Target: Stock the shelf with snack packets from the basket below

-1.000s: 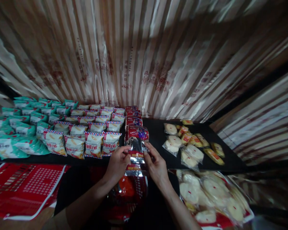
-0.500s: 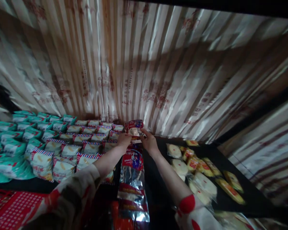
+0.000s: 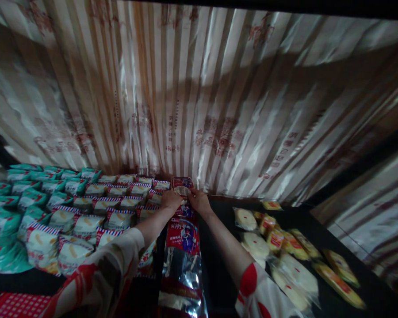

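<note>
Both my arms reach to the back of a dark shelf. My left hand and my right hand together grip a red snack packet standing against the striped back wall. It heads a single row of red and silver packets that runs from the wall toward me between my arms. My sleeves are light with red dots.
Left of the row stand several rows of white packets with striped tops, then teal packets further left. On the right lie clear bags of round white cakes and yellow wrapped snacks. Striped plastic sheeting covers the back wall.
Both hands went from the near end of the red row to its far end at the wall, carrying a packet there. My head moved forward and lower over the shelf.
</note>
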`<state>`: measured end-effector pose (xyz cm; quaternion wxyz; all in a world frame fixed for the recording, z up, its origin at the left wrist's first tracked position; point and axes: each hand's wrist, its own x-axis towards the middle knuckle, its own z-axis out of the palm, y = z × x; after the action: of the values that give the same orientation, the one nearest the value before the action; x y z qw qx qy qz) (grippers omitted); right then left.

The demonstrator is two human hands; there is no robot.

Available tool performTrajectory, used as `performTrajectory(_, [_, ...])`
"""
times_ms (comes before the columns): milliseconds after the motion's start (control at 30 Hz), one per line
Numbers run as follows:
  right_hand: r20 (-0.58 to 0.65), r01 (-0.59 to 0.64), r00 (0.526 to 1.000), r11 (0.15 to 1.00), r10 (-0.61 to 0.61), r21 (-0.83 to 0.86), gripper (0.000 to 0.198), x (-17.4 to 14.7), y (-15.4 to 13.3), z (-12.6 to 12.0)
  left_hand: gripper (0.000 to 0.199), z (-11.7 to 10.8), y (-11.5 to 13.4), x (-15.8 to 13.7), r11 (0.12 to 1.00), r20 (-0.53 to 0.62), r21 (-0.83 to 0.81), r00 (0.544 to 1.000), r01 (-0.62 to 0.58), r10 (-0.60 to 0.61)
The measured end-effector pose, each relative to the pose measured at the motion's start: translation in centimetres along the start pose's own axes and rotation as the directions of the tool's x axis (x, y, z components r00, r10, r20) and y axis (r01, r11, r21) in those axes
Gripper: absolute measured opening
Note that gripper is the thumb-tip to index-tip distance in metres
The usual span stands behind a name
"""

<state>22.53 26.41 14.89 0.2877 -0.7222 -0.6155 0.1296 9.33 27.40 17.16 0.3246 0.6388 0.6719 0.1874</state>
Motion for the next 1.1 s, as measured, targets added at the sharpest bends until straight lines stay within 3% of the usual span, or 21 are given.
performTrajectory(400, [-0.022, 0.07, 0.997, 0.996, -0.071, -0.063, 0.021, 1.3, 0.8, 1.2, 0.022, 0.7, -0.2, 1.2, 0.989, -0.044, 0.125, 0.996, -0.074, 0.08])
performTrajectory(700, [-0.125, 0.128, 0.983, 0.991, -0.131, -0.035, 0.021, 1.0, 1.8, 2.0, 0.02, 0.1, 0.1, -0.1, 0.989, -0.103, 0.092, 0.986, -0.12, 0.129])
performTrajectory(933, [-0.26, 0.153, 0.956, 0.986, -0.133, 0.062, 0.026, -2.8, 2.4, -0.4, 0.023, -1.7, 1.9, -6.6, 0.955, -0.08, -0.113, 0.961, -0.273, 0.265])
performTrajectory(1033, [-0.309, 0.138, 0.949, 0.958, -0.056, 0.25, 0.027, -6.4, 1.8, -2.1, 0.025, -2.9, 1.3, -11.6, 0.891, 0.075, -0.357, 0.943, -0.28, 0.326])
performTrajectory(1100, [-0.32, 0.116, 0.947, 0.918, 0.012, 0.379, 0.029, -9.7, 1.2, -3.2, 0.027, -4.0, -0.3, -15.2, 0.828, 0.235, -0.509, 0.888, -0.235, 0.396])
